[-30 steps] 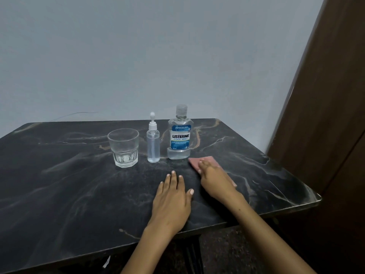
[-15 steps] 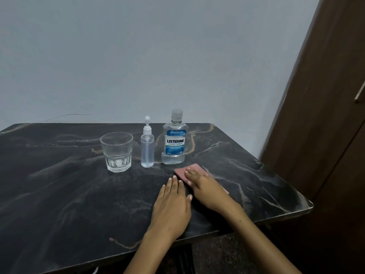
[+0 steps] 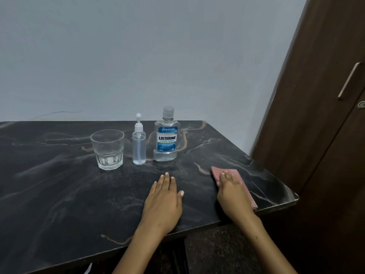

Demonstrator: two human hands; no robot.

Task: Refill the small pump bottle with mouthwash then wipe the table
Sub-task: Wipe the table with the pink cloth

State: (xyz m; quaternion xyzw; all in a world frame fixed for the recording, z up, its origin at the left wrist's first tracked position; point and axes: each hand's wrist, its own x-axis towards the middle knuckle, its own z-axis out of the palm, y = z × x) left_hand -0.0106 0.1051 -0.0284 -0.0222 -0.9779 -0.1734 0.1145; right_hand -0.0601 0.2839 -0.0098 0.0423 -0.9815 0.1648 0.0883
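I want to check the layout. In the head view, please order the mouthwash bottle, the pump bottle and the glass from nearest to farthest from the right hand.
From the right hand:
1. Mouthwash bottle, behind and left of it.
2. Pump bottle, further left.
3. Glass, leftmost.

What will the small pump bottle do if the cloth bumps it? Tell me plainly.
The small pump bottle is tall on a narrow base, so it would probably tip rather than slide. It looks like thin clear plastic, likely light. If toppled, its round body may roll toward the glass.
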